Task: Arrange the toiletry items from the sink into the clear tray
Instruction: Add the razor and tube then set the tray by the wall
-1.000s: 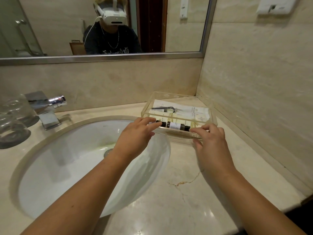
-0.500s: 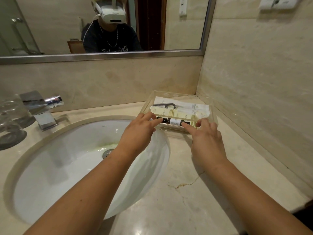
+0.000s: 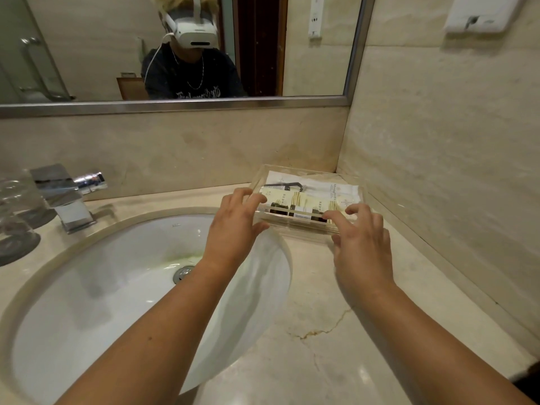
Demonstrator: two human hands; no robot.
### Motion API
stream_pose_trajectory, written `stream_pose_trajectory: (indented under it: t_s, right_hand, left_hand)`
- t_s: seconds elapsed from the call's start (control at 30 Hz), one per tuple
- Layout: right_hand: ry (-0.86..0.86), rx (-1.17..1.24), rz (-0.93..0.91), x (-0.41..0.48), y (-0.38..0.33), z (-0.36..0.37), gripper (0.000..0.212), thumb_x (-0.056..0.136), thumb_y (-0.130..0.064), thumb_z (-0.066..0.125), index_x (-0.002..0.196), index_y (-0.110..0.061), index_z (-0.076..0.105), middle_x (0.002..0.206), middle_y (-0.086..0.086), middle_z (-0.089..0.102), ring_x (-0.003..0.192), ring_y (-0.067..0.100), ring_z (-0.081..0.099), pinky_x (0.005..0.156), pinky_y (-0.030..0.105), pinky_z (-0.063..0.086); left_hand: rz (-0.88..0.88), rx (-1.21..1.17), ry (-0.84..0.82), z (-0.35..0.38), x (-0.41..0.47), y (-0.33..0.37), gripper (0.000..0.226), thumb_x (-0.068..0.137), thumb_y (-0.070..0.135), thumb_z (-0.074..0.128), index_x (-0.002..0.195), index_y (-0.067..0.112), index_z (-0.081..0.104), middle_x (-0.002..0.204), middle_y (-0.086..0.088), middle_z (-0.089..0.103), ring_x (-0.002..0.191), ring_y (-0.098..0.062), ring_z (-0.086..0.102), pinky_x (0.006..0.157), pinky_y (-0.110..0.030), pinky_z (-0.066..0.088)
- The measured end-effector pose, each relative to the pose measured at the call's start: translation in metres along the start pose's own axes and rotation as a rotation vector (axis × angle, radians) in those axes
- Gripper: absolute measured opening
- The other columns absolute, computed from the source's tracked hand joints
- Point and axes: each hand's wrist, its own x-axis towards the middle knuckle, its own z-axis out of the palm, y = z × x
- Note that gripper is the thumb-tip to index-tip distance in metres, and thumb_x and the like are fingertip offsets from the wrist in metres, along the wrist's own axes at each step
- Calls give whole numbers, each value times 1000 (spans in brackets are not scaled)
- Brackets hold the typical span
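Hands, left (image 3: 233, 226) and right (image 3: 361, 244), spread-fingered, touch clear tray (image 3: 306, 228); packet print unreadable.

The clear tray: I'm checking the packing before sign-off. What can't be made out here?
Head view only:
- Print on the cream packets and white sachets: too small.
- Dark bottles: partly behind the tray's front wall and right hand.
- Left hand covers the tray's left corner.
- Glasses: cut off by the left edge.
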Motion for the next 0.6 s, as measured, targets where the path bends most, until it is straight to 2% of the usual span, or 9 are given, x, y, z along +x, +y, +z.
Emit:
stream_pose_trajectory:
  t_s: [0.1, 0.2, 0.37, 0.5, 0.6]
  right_hand:
    - [-4, 41, 8, 4, 1, 2, 54, 83, -8, 71, 122, -43, 56, 132, -2, 45, 118, 21, 42, 90, 35, 42]
    - [0, 91, 25, 8, 0, 6, 55, 82, -1, 69, 115, -42, 55, 123, -4, 47, 111, 19, 41, 86, 35, 47]
    - [23, 129, 50, 17, 5, 9, 51, 81, 3, 67, 104, -41, 53, 109, -10, 45, 104, 15, 39, 79, 35, 53]
    - [32, 210, 109, 22, 15, 8, 44, 84, -2, 69, 103, -38, 54, 111, -10, 44, 109, 14, 39, 77, 34, 54]
    - [110, 317, 263, 17, 17, 4, 36, 84, -9, 74, 103, -36, 59, 119, -7, 39, 116, 16, 39, 81, 29, 47]
  left_hand:
    - [-25, -73, -28, 3, 3, -2, 44, 86, 32, 78, 125, 30, 58, 130, 5, 54, 114, -21, 55, 83, -36, 53]
    - [-67, -110, -19, 4, 9, 1, 42, 85, 28, 81, 121, 28, 59, 116, 3, 54, 101, -23, 54, 81, -34, 50]
    - [-94, -98, -28, 3, 12, 5, 37, 85, 30, 81, 115, 30, 60, 105, 5, 48, 94, -22, 47, 80, -30, 44]
    - [-71, -179, -24, 2, 8, 4, 25, 89, 32, 76, 112, 33, 66, 96, 10, 45, 91, -18, 49, 78, -27, 42]
    - [-185, -344, -3, -1, 6, 3, 32, 86, 32, 79, 115, 30, 67, 105, 7, 49, 92, -13, 58, 82, -23, 48]
